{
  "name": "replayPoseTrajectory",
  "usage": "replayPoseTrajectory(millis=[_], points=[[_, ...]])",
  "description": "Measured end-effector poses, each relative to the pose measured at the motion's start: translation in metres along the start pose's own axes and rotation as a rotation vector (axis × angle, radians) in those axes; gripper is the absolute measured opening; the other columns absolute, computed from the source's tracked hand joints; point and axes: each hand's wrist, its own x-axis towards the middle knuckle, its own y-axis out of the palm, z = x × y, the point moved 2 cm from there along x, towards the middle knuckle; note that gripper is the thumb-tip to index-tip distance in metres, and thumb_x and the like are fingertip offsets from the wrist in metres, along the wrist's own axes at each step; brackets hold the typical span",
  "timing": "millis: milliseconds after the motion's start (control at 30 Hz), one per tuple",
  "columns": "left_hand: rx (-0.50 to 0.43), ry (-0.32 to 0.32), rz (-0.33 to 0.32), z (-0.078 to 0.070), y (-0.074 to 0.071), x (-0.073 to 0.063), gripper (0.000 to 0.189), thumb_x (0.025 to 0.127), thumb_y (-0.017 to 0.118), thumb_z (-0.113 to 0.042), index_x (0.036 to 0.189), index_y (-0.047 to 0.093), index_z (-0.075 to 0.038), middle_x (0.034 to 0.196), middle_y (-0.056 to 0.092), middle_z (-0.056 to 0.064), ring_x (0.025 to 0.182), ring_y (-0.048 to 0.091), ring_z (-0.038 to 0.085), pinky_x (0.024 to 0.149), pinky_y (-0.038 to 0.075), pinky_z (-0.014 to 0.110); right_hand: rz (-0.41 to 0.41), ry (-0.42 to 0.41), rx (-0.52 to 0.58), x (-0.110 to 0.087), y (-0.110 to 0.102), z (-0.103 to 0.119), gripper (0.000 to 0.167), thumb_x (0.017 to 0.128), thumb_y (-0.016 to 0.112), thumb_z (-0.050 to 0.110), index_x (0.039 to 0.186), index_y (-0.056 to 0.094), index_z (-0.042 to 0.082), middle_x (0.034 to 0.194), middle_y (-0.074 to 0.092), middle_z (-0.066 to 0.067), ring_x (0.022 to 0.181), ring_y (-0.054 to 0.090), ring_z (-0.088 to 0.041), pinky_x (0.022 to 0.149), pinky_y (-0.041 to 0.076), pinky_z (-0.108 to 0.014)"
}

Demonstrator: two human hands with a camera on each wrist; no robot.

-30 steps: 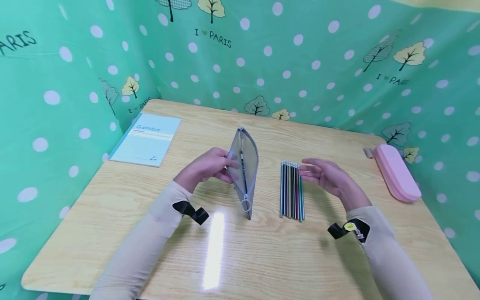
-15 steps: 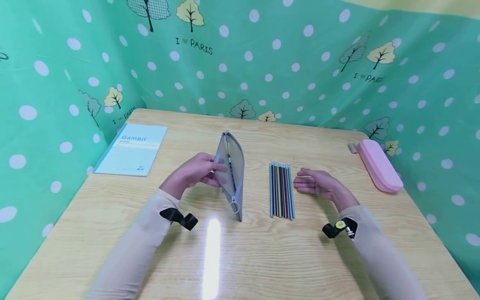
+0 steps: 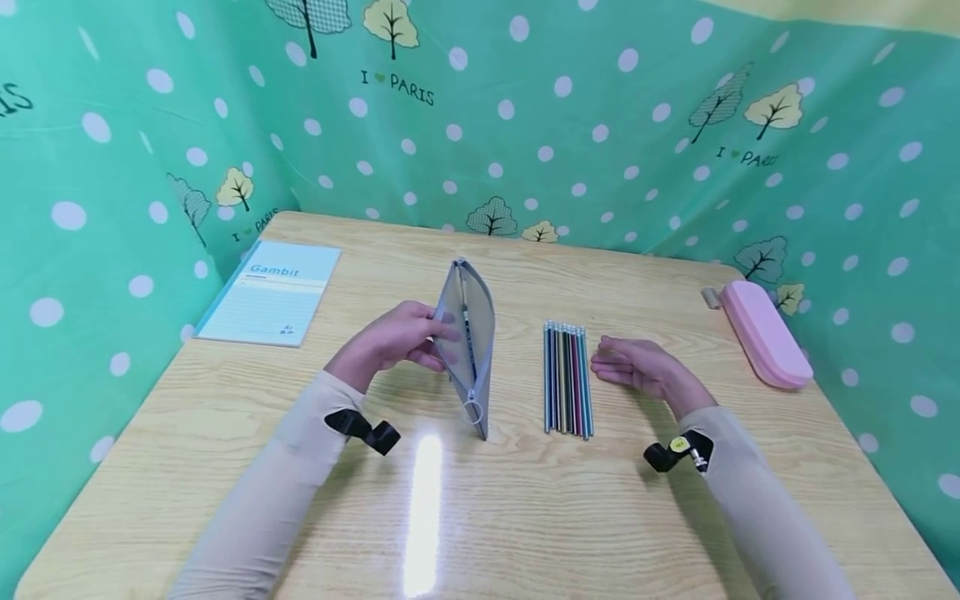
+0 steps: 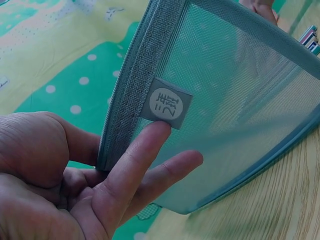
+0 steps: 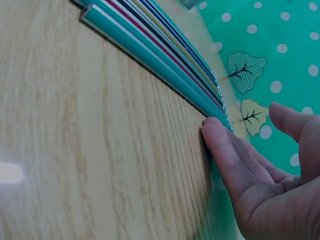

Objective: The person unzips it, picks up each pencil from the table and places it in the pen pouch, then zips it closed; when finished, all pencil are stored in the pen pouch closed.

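Note:
My left hand (image 3: 405, 335) grips one side of a grey mesh zip pencil pouch (image 3: 483, 392), holding it upright on its edge with the mouth spread. A dark patterned pencil (image 3: 469, 337) shows inside. The left wrist view gives the see-through mesh and a small square label (image 4: 167, 104) beside my fingers. Right of the pouch, a row of several colored pencils (image 3: 567, 379) lies side by side on the table. My right hand (image 3: 637, 367) rests at the row's right side near its far end, fingers extended, fingertips right at the outermost teal pencil (image 5: 150, 65) in the right wrist view.
A light blue notebook (image 3: 272, 293) lies at the table's back left. A pink pencil case (image 3: 767, 333) stands at the right edge, with a small grey eraser-like block (image 3: 711, 298) beside it. A green dotted curtain (image 3: 525, 125) hangs behind and around the wooden table (image 3: 540, 525).
My right hand has lowered from above the pencils to the table at their right side. My left hand keeps its grip on the pouch. The head view has shifted slightly.

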Motion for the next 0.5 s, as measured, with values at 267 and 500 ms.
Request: replayPoseTrajectory(millis=[267,500], points=[[0.004,-0.002,0.004,0.0,0.0,-0.002,0.039,0.103,0.056,-0.005,0.136,0.053,0.017,0.127,0.062,0.034,0.074,0.073,0.017,0.067,0.065,0.026,-0.039,-0.029,-0.078,0.006,0.01,0.0,0.066,0.107,0.058,0.015,0.152,0.024,-0.019,0.105,0.074,-0.007,0.09,0.073,-0.009,0.092,0.061,-0.025],[-0.002,0.007,-0.002,0.001,-0.001,-0.004,0.038,0.103,0.057,-0.006,0.133,0.054,0.017,0.124,0.064,0.035,0.073,0.073,0.017,0.067,0.065,0.026,-0.159,-0.045,-0.158,0.01,0.021,0.004,0.061,0.099,0.068,0.005,0.146,0.038,-0.019,0.086,0.075,0.001,0.077,0.073,-0.008,0.079,0.064,-0.023]])
